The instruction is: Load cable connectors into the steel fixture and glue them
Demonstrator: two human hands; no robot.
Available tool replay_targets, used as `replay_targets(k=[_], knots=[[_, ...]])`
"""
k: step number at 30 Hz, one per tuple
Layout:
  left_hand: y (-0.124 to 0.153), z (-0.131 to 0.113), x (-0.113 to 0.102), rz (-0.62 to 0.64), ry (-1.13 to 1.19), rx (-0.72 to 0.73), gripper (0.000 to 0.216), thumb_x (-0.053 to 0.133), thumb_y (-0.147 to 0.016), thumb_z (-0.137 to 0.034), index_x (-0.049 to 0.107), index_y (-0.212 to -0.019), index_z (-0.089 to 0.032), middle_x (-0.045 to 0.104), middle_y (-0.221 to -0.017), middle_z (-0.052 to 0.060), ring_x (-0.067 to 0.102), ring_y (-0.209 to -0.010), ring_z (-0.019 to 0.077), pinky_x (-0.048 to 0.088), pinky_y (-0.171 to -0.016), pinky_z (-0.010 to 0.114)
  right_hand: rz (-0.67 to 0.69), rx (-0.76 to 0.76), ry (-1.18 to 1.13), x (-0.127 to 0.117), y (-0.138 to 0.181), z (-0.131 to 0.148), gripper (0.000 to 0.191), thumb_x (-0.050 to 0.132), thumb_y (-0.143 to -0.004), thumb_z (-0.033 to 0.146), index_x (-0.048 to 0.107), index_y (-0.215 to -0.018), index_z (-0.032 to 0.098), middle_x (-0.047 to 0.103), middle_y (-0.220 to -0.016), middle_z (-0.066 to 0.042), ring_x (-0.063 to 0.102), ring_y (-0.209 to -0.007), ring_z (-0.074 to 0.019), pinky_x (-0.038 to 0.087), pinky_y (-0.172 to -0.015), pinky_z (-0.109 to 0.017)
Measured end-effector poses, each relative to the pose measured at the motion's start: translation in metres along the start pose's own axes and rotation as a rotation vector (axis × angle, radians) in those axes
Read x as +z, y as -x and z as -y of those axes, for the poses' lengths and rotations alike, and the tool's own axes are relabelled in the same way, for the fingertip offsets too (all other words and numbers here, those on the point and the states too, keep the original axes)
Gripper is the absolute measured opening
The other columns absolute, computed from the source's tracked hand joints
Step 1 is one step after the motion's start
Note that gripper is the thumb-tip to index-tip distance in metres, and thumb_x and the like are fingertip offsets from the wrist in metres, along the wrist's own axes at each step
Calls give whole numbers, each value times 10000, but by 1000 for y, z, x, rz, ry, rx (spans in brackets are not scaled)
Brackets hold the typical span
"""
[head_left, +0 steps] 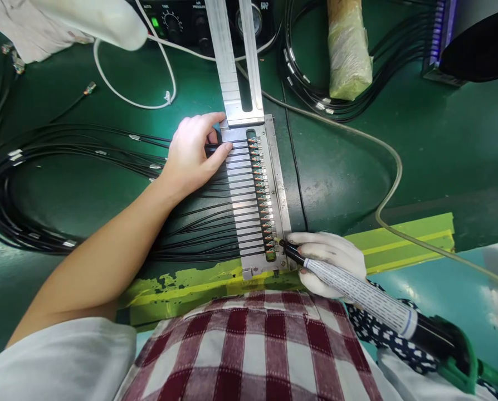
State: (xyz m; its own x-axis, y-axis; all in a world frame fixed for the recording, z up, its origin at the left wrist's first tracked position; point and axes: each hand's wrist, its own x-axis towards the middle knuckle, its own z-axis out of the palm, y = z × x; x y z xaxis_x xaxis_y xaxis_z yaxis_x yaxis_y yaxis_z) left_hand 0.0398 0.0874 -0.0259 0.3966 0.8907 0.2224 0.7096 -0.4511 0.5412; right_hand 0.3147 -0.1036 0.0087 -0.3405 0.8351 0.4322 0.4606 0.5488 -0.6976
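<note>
the left hand [194,153] lies on the top black wires [199,223] where they go into the metal plate [281,184]. its fingers are close together and bent a little over one wire, and it is hard to tell if they pinch it or just press on it. the right hand [332,259], in a white glove, is closed tight around a pen tool [357,289]. the tool's black tip touches the bottom end of the row of little plugs [260,184] on the plate. the near edge of the plate sits on a yellow strip [399,236] at the edge of the green table [349,167], just past a checked cloth [249,345]. the left side is packed with wire loops. there is more room on the right, where green table shows out to a clear tube [395,167]. the glove's fingertips hide behind the tool, the tool's back end is cut off at the corner, and the plugs are too small to make out
</note>
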Motion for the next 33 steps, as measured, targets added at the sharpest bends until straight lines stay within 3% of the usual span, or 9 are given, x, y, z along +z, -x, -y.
replay_targets(k=[21, 33], knots=[[1, 0, 1, -7, -7, 16, 497, 507, -913, -601, 534, -1322, -319, 651, -936, 71, 626, -985, 330, 487, -953, 559, 11, 17, -37, 1, 12, -4, 235, 684, -845, 278, 637, -1068, 220, 767, -1081, -81, 764, -868, -222, 651, -722, -345], [0, 1, -1, 18, -16, 7, 506, 479, -916, -643, 523, -1304, -322, 649, -947, 59, 615, -1011, 316, 472, -941, 543, 5, -2, -26, 0, 3, -2, 218, 671, -849, 247, 626, -1055, 192, 772, -1061, -94, 767, -866, -210, 638, -744, -316]])
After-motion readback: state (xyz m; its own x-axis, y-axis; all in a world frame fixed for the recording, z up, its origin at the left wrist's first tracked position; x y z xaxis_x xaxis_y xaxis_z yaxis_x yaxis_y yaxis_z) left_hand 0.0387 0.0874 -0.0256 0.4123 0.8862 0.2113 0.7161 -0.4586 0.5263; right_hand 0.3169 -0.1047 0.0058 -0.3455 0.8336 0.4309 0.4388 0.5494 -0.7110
